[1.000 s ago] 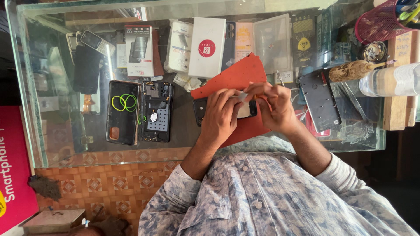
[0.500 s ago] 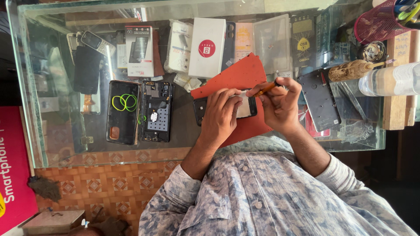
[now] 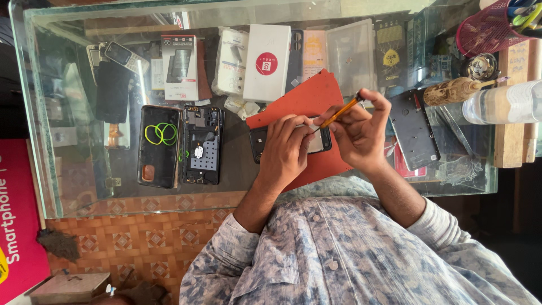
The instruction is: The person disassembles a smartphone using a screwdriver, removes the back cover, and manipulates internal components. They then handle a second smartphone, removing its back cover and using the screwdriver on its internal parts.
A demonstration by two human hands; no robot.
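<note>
On the glass table (image 3: 79,192), at the orange mat:
Left hand: the left hand (image 3: 288,152) lies flat over a dark phone (image 3: 265,141) and presses it down with the fingers curled on its upper edge; it clasps the phone against the mat.
Right hand: the right hand (image 3: 361,133) pinches a thin orange-handled screwdriver (image 3: 340,113) between thumb and fingers; the tool is tilted, and its lower end comes down near the phone, just beside the left fingertips.
Phone: it lies on the orange mat (image 3: 305,101), mostly hidden under the left hand; only its two ends show.
Left of the hands: an opened phone body (image 3: 201,146) with bare inner parts, and beside it a black back cover (image 3: 159,146) with green rubber bands on it.
Above the mat: a white box (image 3: 266,62) and several small packages, all under or on the glass.
Right of the hands: a dark phone panel (image 3: 414,129), a wooden-handled tool (image 3: 454,90), a clear plastic bottle (image 3: 502,103), and a red mesh basket (image 3: 485,28) at the corner.
Person: a blue patterned shirt (image 3: 350,254) fills the lower part of the view.
</note>
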